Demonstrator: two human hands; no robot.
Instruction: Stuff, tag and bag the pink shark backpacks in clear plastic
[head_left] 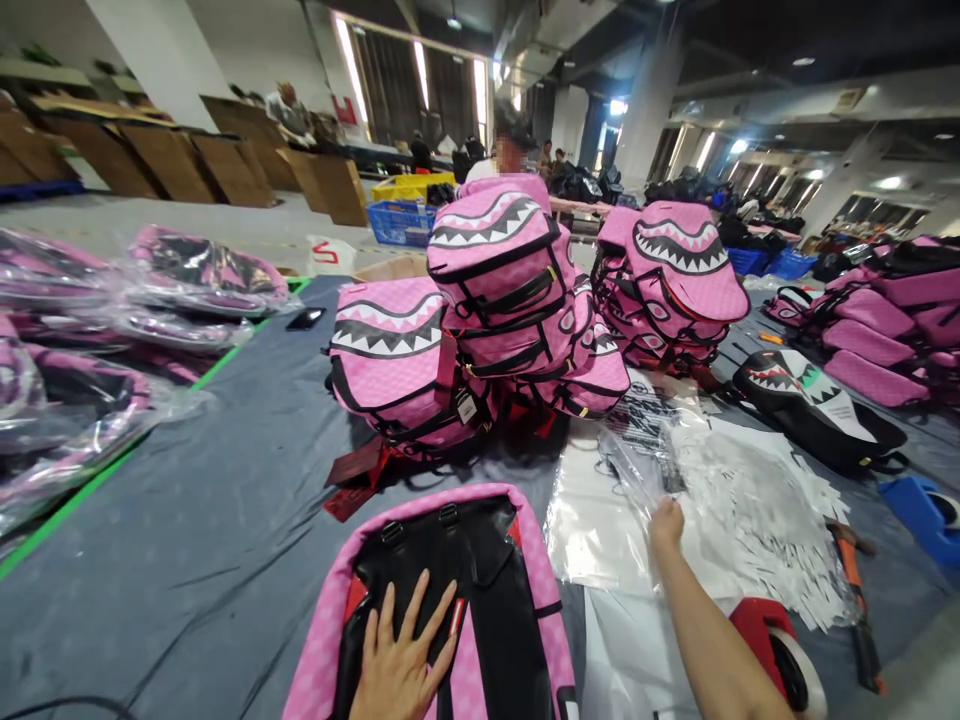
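A pink and black backpack [517, 600] lies on the table in front of me, its strap side facing up. My left hand [405, 650] rests flat on its black back panel with the fingers spread. Off to the right, my right hand [667, 525] is closed on the edge of a clear plastic bag [630, 470], above a stack of clear plastic bags [589, 510]. Just beyond the backpack, red tags [356, 475] hang from a pink backpack with a shark-mouth print [390, 345].
More pink backpacks [502, 250] are piled ahead. Bagged backpacks [67, 400] lie at left past a green edge. On the right are white slips [765, 510], a red tape dispenser [772, 640], a hammer [855, 590], a blue tape dispenser [919, 515] and a black shark-print bag [821, 410].
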